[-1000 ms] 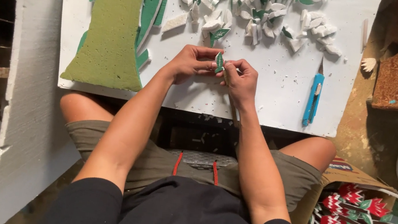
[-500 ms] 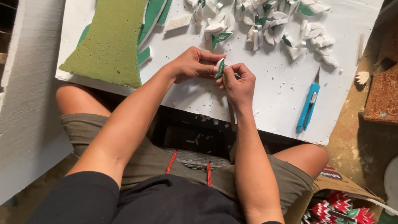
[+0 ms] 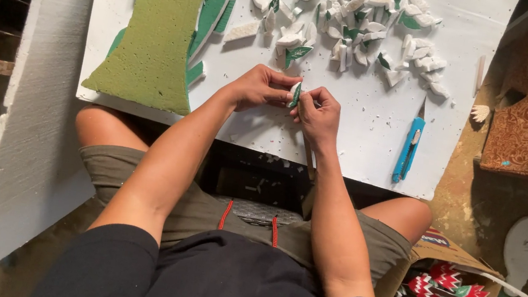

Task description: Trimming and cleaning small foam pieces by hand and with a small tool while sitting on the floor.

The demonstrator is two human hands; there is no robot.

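Left hand (image 3: 259, 89) and right hand (image 3: 319, 114) meet fingertip to fingertip, pinching a small green-and-white leaf piece (image 3: 295, 94).

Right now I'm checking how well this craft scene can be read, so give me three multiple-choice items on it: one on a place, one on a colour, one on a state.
1. Where does the utility knife lie?
A. On the white board, to the right of the hands
B. On the person's lap
C. On top of the green foam slab

2. What colour is the knife's handle?
A. Red
B. Blue
C. Yellow

3. What are the two hands doing?
A. Resting flat on the board
B. Gripping the knife
C. Pinching one small green and white leaf piece between them

Answers:
1 A, it rests on the white board near its right edge.
2 B, the handle is plainly blue.
3 C, the left hand and right hand meet on the leaf piece.
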